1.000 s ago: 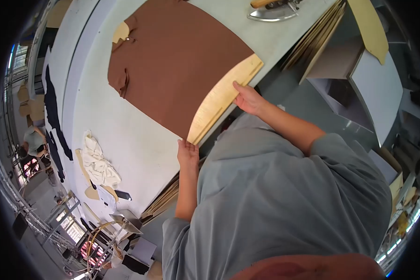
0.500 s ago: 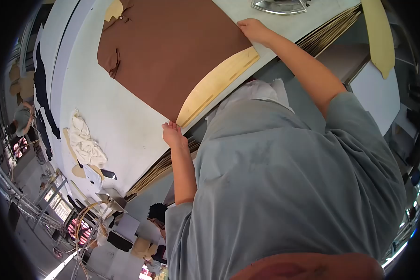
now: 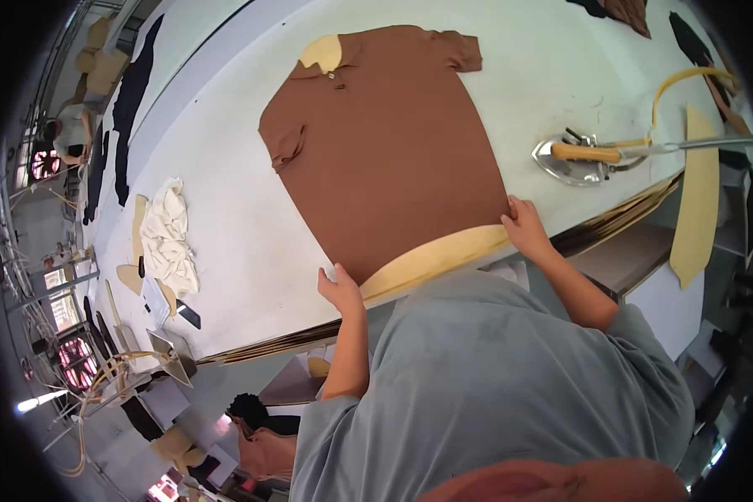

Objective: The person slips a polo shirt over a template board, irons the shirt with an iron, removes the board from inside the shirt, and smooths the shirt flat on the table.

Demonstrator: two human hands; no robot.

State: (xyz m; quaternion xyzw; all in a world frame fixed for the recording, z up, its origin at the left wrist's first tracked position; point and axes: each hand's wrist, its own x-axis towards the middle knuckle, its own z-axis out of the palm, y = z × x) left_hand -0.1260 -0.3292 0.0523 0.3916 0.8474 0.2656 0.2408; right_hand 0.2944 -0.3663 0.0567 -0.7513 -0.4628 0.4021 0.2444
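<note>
A brown short-sleeved polo shirt [image 3: 385, 159] lies spread flat on the white table. A pale yellow form board [image 3: 435, 255] is inside it and shows beyond the hem; more of the yellow shows at the collar. At the left corner of the hem, my left hand [image 3: 343, 291] is closed on the shirt's edge. My right hand [image 3: 527, 230] pinches the right corner of the hem, beside the board's end. Some fingertips of both hands are hidden by the cloth.
An iron [image 3: 573, 159] with a wooden handle and hose rests right of the shirt. Crumpled white cloth [image 3: 169, 238] and a phone [image 3: 188, 315] lie at left. Brown sheets [image 3: 627, 213] are stacked under the table edge [image 3: 251, 335]. A long yellow board [image 3: 696, 201] hangs at right. Other people are in the background.
The view has shifted, bringing the whole shirt and iron into sight. Both hands are still at the hem corners; the right hand has come down the side edge to the board's end.
</note>
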